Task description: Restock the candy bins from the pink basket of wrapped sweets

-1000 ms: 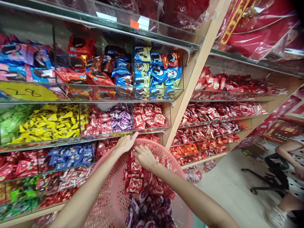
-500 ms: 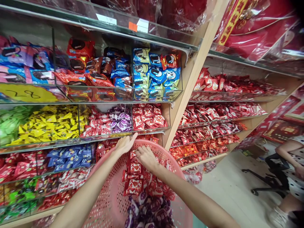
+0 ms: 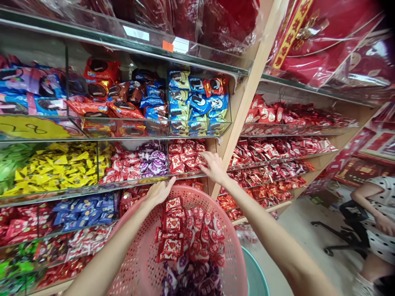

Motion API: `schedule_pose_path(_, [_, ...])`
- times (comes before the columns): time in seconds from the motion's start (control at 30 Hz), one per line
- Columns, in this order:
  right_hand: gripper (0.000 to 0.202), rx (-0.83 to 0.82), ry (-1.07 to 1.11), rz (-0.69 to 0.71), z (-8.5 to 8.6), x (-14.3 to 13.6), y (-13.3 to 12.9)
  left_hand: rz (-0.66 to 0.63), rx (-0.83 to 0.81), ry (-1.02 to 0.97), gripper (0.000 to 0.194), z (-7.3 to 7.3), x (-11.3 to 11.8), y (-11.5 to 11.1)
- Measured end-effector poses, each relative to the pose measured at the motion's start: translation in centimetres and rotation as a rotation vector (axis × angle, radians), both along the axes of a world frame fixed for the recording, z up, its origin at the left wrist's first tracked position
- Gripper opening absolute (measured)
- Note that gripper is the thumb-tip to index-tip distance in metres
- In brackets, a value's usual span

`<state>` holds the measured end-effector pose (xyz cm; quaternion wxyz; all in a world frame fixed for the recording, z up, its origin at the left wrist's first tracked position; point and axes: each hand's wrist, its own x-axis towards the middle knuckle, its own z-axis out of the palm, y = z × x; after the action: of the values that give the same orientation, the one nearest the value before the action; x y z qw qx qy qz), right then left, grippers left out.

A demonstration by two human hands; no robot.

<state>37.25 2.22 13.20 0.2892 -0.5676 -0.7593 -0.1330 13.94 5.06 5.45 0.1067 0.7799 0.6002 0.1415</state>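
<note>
My left hand (image 3: 161, 192) is closed on the far rim of a pink plastic basket (image 3: 233, 230), thumb on top, other fingers partly hidden. Raised in front of the shelf, my right hand (image 3: 213, 166) has its fingers apart and holds nothing I can see. Its fingertips overlap the edge of a bin of red-and-white square candy packets (image 3: 180, 154); I cannot tell whether they touch. Inside the basket lie similar square packets (image 3: 171, 224), round red-and-white wrapped candies (image 3: 200, 230) and dark purple ones (image 3: 193, 277).
Glass-fronted shelves hold yellow candies (image 3: 58, 164), purple-and-white candies (image 3: 153, 158) and blue packets (image 3: 86, 211). A wooden upright (image 3: 243, 111) divides the shelving. A teal tub (image 3: 257, 271) shows behind the basket. At right, a person in polka dots (image 3: 378, 205) sits on a wheeled chair (image 3: 342, 234).
My right hand has moved from the packets in the basket up and right to the shelf bin. My left hand stays at the rim. The view has shifted slightly.
</note>
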Motion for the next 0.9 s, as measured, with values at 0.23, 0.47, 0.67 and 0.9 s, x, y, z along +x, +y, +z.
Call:
schedule_pose_path(0.23, [0.056, -0.228, -0.010, 0.048, 1.6, 1.6, 3.0, -0.007, 0.016, -0.002, 0.079, 0.2, 0.0, -0.2])
schedule_pose_path(0.47, [0.050, -0.088, -0.009, 0.146, 1.6, 2.1, 3.0, 0.017, -0.003, 0.013, 0.080, 0.4, 0.1, -0.3])
schedule_pose_path(0.67, [0.015, -0.102, 0.172, 0.263, 3.2, 3.1, 0.6, 0.015, -0.010, 0.012, 0.082, 0.6, 0.3, -0.4])
schedule_pose_path(0.9, [0.019, -0.311, 0.782, 0.352, 1.3, 0.7, -5.8, 0.025, -0.022, 0.023, 0.084, 0.4, 0.3, -0.3])
